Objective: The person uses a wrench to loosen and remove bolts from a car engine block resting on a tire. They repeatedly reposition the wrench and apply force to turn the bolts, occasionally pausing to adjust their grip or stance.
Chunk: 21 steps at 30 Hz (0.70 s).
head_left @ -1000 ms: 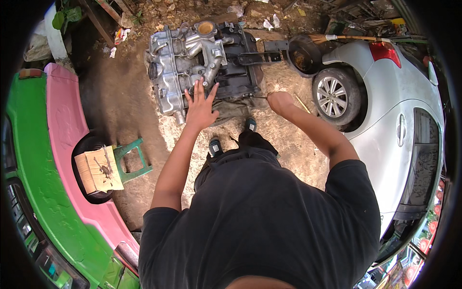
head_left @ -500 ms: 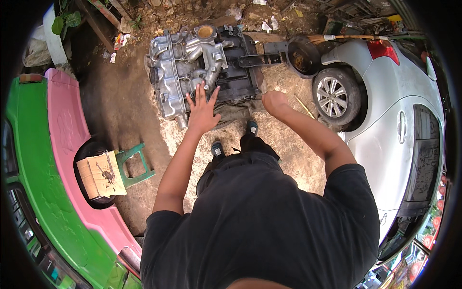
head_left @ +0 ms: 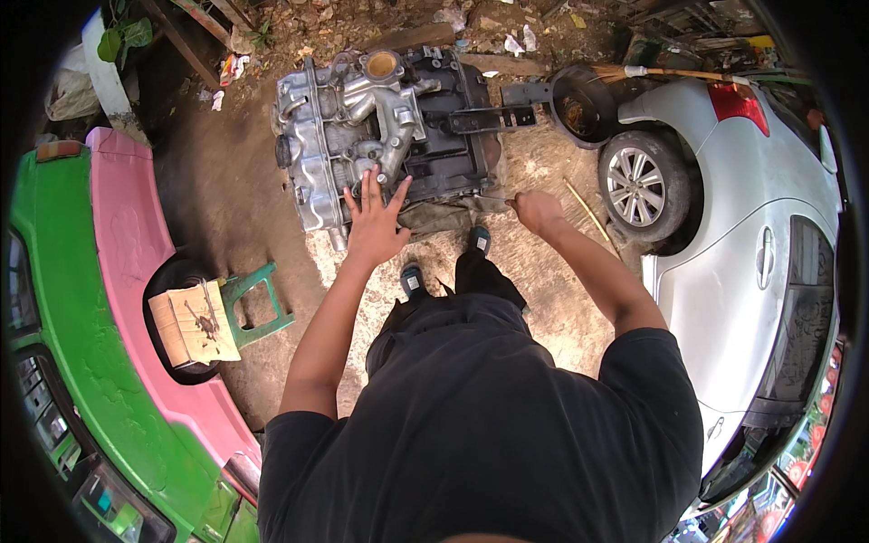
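Observation:
A large metal engine block [head_left: 380, 127] lies on the dirt ground in front of me, silver on the left and dark on the right. My left hand [head_left: 374, 222] is spread flat with fingers apart, at the engine's near edge. My right hand [head_left: 536, 211] is closed around a thin metal tool whose tip points left toward the engine's lower right corner. My feet in dark shoes [head_left: 445, 258] stand just below the engine.
A silver car [head_left: 751, 235] with its rear wheel [head_left: 636, 185] stands at the right. A pink and green vehicle body [head_left: 100, 299] runs down the left. A green stool [head_left: 258, 303] and cardboard on a black tyre [head_left: 186, 321] sit beside it. A black pan [head_left: 579, 107] lies beyond.
My right hand has moved left toward the engine's lower corner. My left hand stays spread at the engine's near edge.

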Each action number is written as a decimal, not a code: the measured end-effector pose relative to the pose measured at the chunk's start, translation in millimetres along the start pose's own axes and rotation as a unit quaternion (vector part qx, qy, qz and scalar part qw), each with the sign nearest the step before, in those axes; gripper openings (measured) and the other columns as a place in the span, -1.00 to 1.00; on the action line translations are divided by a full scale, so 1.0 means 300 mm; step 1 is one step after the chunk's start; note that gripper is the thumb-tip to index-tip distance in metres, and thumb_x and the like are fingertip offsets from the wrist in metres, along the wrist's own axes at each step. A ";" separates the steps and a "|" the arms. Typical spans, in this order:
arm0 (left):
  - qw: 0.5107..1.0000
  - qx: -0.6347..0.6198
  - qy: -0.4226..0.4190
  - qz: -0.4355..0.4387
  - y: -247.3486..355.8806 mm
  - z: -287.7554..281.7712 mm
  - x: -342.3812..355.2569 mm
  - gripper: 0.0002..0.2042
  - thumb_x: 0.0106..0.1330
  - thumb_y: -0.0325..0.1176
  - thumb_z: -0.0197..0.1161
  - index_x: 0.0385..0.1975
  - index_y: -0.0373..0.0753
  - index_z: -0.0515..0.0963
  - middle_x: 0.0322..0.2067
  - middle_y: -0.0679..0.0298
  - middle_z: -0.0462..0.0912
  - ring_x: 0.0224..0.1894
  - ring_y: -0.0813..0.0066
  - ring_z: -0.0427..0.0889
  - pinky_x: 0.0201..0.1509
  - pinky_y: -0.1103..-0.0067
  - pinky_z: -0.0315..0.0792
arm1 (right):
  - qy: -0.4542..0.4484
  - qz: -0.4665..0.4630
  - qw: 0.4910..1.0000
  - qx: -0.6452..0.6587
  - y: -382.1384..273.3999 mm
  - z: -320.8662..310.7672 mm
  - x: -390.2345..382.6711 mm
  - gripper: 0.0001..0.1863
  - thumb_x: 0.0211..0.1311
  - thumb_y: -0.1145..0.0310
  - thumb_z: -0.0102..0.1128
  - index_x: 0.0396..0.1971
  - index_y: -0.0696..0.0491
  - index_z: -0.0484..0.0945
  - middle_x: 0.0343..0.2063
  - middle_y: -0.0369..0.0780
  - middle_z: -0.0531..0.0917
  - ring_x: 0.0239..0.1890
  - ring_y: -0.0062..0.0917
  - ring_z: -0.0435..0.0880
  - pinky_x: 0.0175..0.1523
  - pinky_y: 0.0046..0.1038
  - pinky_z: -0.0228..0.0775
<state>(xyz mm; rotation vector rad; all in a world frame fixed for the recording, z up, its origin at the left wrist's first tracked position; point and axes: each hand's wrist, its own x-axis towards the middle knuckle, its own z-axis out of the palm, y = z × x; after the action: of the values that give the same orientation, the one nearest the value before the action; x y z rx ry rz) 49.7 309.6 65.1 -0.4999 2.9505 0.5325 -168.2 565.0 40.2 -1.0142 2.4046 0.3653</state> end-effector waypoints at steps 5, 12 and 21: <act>1.000 -0.004 0.004 0.001 0.006 0.004 -0.003 -0.08 0.03 -0.19 0.29 0.47 0.21 -0.02 0.47 -0.15 -0.34 0.53 -0.05 -0.42 0.44 -0.13 -0.52 | -0.004 -0.008 1.000 -0.001 -0.007 0.006 -0.006 -0.65 0.39 0.18 -0.05 -0.21 0.07 0.67 -0.25 -0.07 0.72 -0.16 -0.16 0.72 -0.12 -0.21 0.58; 1.000 -0.002 -0.005 -0.003 0.007 0.003 0.001 -0.10 0.03 -0.19 0.27 0.47 0.20 0.01 0.46 -0.19 -0.34 0.52 -0.11 -0.42 0.43 -0.14 -0.52 | 0.030 -0.085 0.996 0.002 0.063 0.048 0.029 -0.72 0.37 0.25 -0.08 -0.21 0.04 0.61 -0.33 -0.04 0.71 -0.23 -0.12 0.72 -0.17 -0.14 0.55; 1.000 -0.016 0.023 0.014 -0.006 0.023 0.001 -0.09 -0.01 -0.18 0.30 0.46 0.18 0.05 0.45 -0.22 -0.31 0.52 -0.15 -0.38 0.43 -0.14 -0.52 | 0.030 -0.096 0.994 0.036 0.101 0.105 0.054 -0.70 0.41 0.16 -0.11 -0.15 -0.01 0.56 -0.33 -0.03 0.70 -0.26 -0.10 0.70 -0.18 -0.11 0.52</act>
<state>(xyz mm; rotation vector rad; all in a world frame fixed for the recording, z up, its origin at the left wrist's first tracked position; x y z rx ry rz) 50.4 310.5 58.0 -0.4802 3.0016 0.5797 -189.2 589.6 6.6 -1.2257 2.3289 0.1812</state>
